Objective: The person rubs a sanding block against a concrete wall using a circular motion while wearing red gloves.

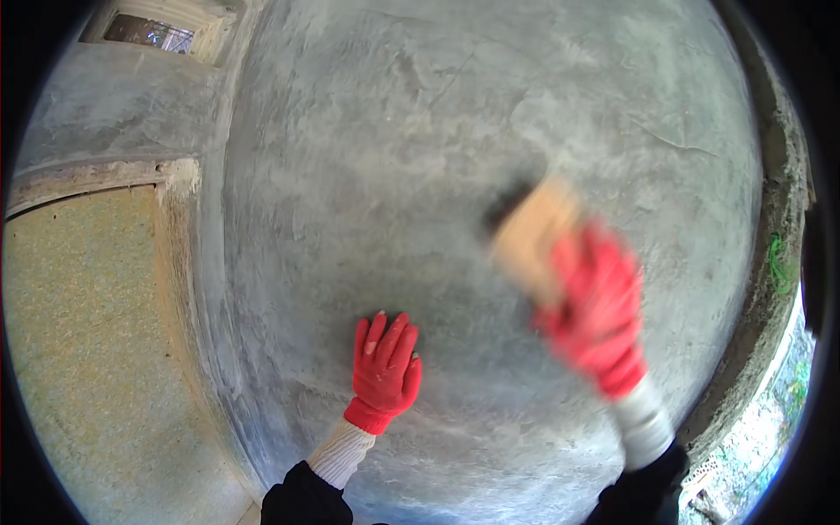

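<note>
Filling nearly the whole view, a grey plastered wall (455, 114) curved with the lens, its surface mottled with lighter and darker trowel marks and a few thin cracks toward two o'clock. At nine o'clock a tan, speckled panel (79, 350) sat inside a rough cement frame, apart from the hands. At eleven o'clock a small window opening (150, 33) showed in the adjoining wall. Along three to four o'clock ran a rough cement edge (770, 262) with some green growth on it and daylight beyond.

The right hand (599, 311), in a red glove with a pale knitted cuff and a dark sleeve behind it, came in from five o'clock and was blurred by motion. It was closed around the lower end of a tan wooden float (534, 232), which lay against the wall just right of centre, its dark edge pointing toward twelve o'clock. The blur hid how the fingers sat on it.

The left hand (385, 367), in the same kind of red glove with a pale cuff and dark sleeve, rose from six o'clock. It lay open and flat, palm to the wall, fingers together and pointing toward twelve o'clock, holding nothing, well apart from the float.
</note>
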Tool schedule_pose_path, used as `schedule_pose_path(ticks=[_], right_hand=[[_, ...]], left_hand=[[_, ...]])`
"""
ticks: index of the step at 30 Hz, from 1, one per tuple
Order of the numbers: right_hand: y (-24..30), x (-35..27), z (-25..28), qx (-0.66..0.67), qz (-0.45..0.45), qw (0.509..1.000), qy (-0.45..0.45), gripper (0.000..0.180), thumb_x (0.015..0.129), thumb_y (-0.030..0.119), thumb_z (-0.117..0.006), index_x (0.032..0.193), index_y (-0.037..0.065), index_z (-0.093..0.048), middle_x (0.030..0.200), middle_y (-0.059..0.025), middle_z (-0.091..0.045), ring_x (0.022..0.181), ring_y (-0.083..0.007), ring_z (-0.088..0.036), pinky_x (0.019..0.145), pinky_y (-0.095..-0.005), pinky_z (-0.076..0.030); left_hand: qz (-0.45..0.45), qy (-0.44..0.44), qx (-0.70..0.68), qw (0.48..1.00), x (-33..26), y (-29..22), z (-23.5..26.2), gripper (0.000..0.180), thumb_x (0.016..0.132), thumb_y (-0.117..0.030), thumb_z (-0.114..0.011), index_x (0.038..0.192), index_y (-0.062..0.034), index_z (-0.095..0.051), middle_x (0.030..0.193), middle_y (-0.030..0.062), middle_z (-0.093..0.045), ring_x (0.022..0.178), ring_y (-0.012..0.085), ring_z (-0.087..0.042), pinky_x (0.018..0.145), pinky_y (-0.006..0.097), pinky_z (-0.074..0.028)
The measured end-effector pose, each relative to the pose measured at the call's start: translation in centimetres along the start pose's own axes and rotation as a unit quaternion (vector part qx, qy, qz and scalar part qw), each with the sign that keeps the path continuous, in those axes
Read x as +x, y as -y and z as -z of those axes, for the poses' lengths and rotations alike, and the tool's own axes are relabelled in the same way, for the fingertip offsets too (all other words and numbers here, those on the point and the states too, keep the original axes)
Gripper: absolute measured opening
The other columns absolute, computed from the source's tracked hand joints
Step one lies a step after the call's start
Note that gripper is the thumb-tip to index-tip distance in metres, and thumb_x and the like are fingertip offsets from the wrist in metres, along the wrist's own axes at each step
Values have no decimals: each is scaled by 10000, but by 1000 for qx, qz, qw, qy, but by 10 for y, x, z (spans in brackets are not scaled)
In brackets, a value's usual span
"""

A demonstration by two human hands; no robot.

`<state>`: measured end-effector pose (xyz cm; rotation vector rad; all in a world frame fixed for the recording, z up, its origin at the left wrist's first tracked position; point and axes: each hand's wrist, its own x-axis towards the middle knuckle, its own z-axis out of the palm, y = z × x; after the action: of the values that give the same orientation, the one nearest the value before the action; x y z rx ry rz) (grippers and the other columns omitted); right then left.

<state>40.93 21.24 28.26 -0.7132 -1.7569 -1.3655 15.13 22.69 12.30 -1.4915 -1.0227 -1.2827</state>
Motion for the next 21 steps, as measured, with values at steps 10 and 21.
schedule_pose_path(ticks=[10, 21], right_hand=[[-157, -66, 24, -21, -239, 966, -100, 754, 738, 245, -669, 1408, 79, -365, 1402, -280, -309, 1228, -450, -383, 1014, -465, -357], [71, -20, -14, 92, 184, 975, 84, 688, 618, 348, -701, 1278, 258, -527, 1283, -108, -457, 1069, -371, -495, 851, -495, -437]], left_hand=[[81, -18, -67, 994, -16, 29, 59, 500, 810, -137, -531, 1267, 46, -445, 1343, 235, -430, 1261, 450, -360, 1063, 558, -253], [37, -82, -209, 974, -11, -29, 43, 527, 799, -98, -494, 1292, 66, -404, 1386, 260, -368, 1299, 465, -323, 1063, 563, -255]])
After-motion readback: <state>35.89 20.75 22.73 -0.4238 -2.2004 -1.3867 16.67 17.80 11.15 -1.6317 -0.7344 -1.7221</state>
